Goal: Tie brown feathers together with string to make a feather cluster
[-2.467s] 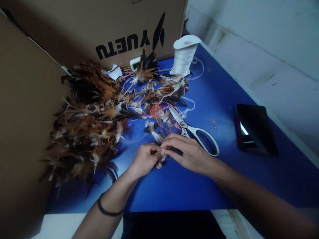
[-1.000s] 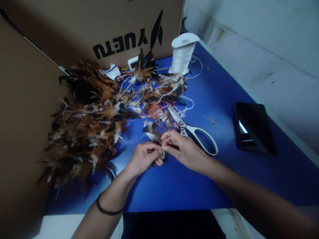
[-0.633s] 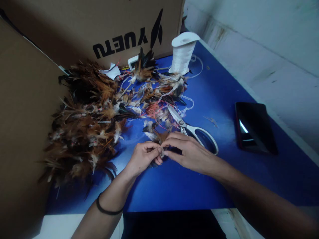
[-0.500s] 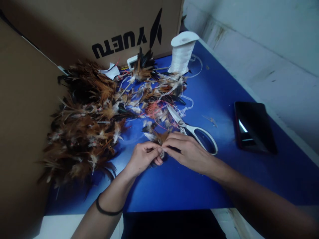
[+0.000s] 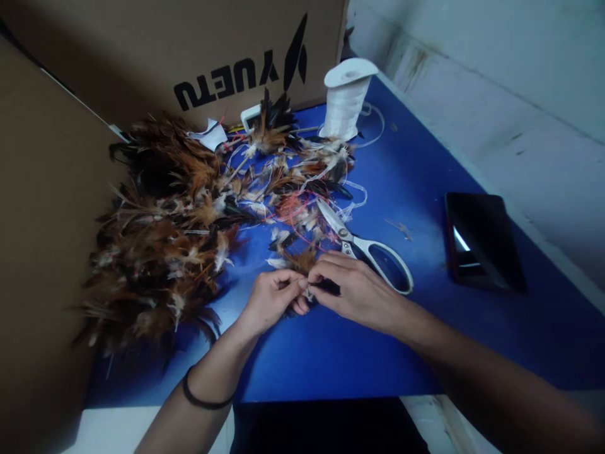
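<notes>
Low in the middle, my left hand [image 5: 274, 301] is closed, thumb against fingertips, on a small feather bundle [image 5: 310, 294]. Only its pale base and dark ends beneath the fingers show. My right hand [image 5: 354, 287] meets it from the right, thumb and index fingertip pinched at the bundle's base. What lies between those fingertips is too small to make out. Loose brown and white feathers [image 5: 300, 260] lie just beyond the fingertips. Metal scissors [image 5: 362, 244] rest beside my right hand, their handles partly behind it.
A big heap of brown feathers [image 5: 161, 252] fills the left of the blue table [image 5: 302, 366]. Behind my hands are red strings [image 5: 290, 207] and a white ribbon spool [image 5: 347, 104]. A black phone [image 5: 484, 243] lies right. Cardboard [image 5: 155, 44] stands behind and left.
My right thumb and index finger have bowed apart, leaving a dark gap between them while their tips stay near the left fingertips. My left hand has barely moved.
</notes>
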Motion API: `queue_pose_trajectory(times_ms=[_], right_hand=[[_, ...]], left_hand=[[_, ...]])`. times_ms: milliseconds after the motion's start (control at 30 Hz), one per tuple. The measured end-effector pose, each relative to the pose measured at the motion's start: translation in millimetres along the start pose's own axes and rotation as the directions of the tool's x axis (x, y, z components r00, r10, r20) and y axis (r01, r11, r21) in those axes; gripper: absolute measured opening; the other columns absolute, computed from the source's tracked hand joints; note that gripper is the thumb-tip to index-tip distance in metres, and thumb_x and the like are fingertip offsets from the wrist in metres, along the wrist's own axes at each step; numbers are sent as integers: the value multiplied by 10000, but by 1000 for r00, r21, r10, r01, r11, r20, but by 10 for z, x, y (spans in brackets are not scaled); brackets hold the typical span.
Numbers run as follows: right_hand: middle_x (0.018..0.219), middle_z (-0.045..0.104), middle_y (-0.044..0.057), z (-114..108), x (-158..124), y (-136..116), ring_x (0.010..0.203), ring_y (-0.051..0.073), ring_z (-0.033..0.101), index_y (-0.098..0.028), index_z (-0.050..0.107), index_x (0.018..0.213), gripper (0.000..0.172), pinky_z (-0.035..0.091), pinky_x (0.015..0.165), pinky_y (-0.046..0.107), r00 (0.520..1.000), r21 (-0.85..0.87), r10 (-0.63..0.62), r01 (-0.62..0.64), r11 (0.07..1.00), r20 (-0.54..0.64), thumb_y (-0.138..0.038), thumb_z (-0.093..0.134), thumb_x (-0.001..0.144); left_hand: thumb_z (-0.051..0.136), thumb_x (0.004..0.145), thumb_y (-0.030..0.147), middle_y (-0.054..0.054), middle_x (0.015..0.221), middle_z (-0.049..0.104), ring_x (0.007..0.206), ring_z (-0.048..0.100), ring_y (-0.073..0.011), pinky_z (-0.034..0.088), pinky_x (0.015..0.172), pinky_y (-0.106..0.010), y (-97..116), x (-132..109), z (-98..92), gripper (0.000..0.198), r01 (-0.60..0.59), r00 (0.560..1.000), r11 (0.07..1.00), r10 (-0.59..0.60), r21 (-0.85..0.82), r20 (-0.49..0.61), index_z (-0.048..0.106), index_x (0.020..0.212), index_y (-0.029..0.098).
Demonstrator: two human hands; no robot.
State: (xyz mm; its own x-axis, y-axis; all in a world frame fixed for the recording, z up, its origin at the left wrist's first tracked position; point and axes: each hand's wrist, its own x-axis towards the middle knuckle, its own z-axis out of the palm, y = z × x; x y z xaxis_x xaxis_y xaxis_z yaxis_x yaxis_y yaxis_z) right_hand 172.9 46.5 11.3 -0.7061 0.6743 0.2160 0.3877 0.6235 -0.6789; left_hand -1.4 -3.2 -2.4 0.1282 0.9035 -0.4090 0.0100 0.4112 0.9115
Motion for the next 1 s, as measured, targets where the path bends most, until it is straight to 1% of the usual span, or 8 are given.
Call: queue_pose_trajectory(times_ms=[233,367,633,800,1000], right_hand=[[679,541,14,63,2,15,674,144,490,-171,533,706,135,413,696,300,998,-112,-67,66,992,-2,-135,492,829],[673,528,20,82,3,16,671,150,477,-176,515,702,158,416,697,312,997,-150,-76,74,986,-6,-143,457,845],[677,524,17,74,7,7,685,152,479,-175,501,706,145,411,700,307,999,-139,-52,53,989,10,-131,464,838],[669,514,11,47,5,-7,668,150,475,-183,494,699,144,403,672,300,999,-111,-40,42,993,24,-124,472,828],[702,524,18,21,0,-4,683,149,474,-184,483,711,137,399,668,294,998,-98,-32,37,994,58,-131,473,837]], left_hand=[[622,776,428,-14,510,616,450,584,-97,481,476,-196,-25,15,-7,327,-20,1000,1000,20,20,1,625,719,106],[626,764,449,-14,505,614,449,584,-102,478,473,-201,-15,14,-5,343,-12,1000,999,12,34,-7,625,711,110],[633,764,426,-14,512,615,455,582,-97,476,481,-197,-2,15,-1,324,-6,1000,1000,6,30,-2,622,713,106],[632,766,423,-7,520,616,458,581,-95,474,488,-198,-10,11,-8,312,1,1000,1000,-1,20,9,615,727,114],[608,785,432,-7,519,615,447,568,-89,453,473,-189,-24,10,-15,315,-2,1000,999,1,52,22,608,721,124]])
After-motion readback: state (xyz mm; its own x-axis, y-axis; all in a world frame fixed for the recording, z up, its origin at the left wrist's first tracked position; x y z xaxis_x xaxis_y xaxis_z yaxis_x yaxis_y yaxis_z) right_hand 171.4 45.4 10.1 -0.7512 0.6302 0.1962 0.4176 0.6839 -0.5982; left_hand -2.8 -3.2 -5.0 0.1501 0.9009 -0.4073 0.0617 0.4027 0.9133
